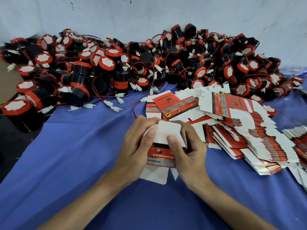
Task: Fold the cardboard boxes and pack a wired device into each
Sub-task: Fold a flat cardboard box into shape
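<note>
Bright, even, diffuse light casts only faint soft shadows on the blue cloth [79, 146], with small glints on the black wired devices [82, 70]. Wide-angle distortion bows the edges, and fine print looks soft and smeared.

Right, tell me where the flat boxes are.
Head view: the pile of flat boxes lies on the blue cloth, right of the right hand, just in front of the heap of wired devices.

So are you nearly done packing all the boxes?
Not nearly. I can't see any packed box yet. The left hand and right hand hold one box, thumbs on its white flap. Still left: the big pile of wired devices and the stack of flat boxes.
</note>
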